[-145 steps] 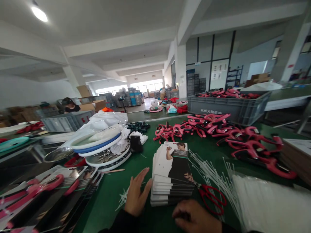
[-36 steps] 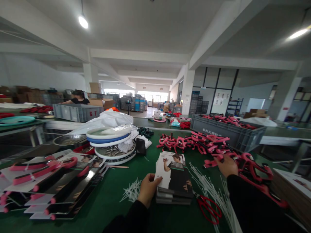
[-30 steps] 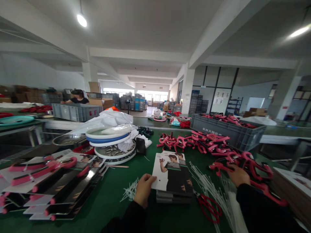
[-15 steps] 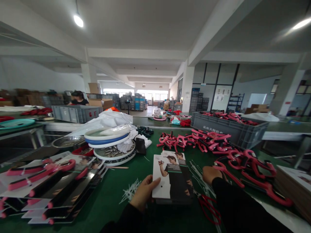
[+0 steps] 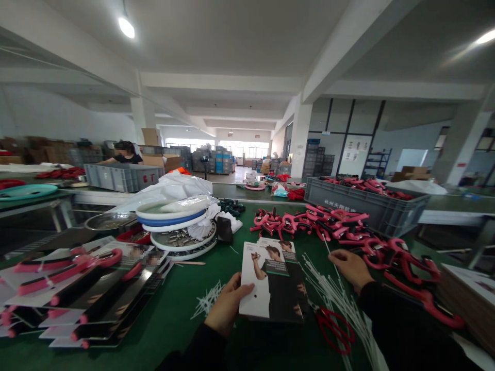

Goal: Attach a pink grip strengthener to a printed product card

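Observation:
My left hand (image 5: 226, 309) is closed on the left edge of a printed card (image 5: 266, 283) showing a person in black, lifted a little above the stack of like cards (image 5: 288, 248). My right hand (image 5: 350, 265) is over the spread of white cable ties (image 5: 340, 301), fingers curled. It seems to pinch one thin tie that sticks up to the left. A heap of pink and black hand grips (image 5: 348, 232) lies just beyond it on the green table (image 5: 181, 288).
Red scissors (image 5: 334, 327) lie right of the cards. Finished cards with pink grips (image 5: 77, 288) are stacked at the left, and round discs (image 5: 176, 226) at the back left. A grey crate (image 5: 367, 206) of grips stands behind. A person works far left.
My left hand has lifted the top card off the stack. My right hand left the pink grips and came back over the white cable ties.

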{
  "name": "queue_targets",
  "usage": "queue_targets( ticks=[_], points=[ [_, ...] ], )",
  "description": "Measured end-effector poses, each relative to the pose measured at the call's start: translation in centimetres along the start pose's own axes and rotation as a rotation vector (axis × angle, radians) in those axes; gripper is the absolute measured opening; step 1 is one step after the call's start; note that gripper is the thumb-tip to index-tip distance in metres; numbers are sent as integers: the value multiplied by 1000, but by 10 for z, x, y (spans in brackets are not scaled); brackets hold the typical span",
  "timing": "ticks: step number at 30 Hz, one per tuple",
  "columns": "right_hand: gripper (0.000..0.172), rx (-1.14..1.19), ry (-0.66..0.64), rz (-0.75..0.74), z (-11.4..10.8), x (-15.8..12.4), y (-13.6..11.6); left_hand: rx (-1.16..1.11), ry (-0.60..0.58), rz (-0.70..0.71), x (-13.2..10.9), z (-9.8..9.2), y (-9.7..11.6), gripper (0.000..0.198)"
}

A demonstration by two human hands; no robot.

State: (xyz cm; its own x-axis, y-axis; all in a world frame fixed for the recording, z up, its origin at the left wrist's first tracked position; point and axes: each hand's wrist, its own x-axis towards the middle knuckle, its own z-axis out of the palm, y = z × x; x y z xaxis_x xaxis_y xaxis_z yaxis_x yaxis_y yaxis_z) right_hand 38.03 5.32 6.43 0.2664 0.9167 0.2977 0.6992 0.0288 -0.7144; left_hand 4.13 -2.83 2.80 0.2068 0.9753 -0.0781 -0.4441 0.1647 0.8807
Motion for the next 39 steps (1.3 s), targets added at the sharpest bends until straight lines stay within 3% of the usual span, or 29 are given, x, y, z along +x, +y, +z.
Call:
queue_targets(
  ticks=[3, 5, 9, 13, 24, 30, 34, 39],
  points=[
    [32, 303, 83, -68, 2, -21, -28, -79, -53, -16, -3, 5, -1, 58],
    [40, 483, 54, -123, 10, -43, -50, -105, -71, -17, -5, 8, -2, 65],
    [36, 677, -78, -199, 30, -91, -88, -124, -115, 3, -8, 12, -4, 77],
    [27, 734, -193, -235, 47, -120, -105, -147, -138, 28, -11, 14, -3, 91],
    [12, 638, -150, -459, 67, -129, -97, -154, -220, 35, -22, 23, 5, 102],
    [15, 218, -40, -880, 69, -129, -89, -178, -213, -11, -22, 30, -9, 90],
    [20, 159, 35, -951, 71, -128, -85, -254, -152, 1, -23, 41, -13, 77],
    [22, 140, 14, -1025, 72, -129, -82, -256, -47, -94, -22, 47, -15, 61]
  ],
)
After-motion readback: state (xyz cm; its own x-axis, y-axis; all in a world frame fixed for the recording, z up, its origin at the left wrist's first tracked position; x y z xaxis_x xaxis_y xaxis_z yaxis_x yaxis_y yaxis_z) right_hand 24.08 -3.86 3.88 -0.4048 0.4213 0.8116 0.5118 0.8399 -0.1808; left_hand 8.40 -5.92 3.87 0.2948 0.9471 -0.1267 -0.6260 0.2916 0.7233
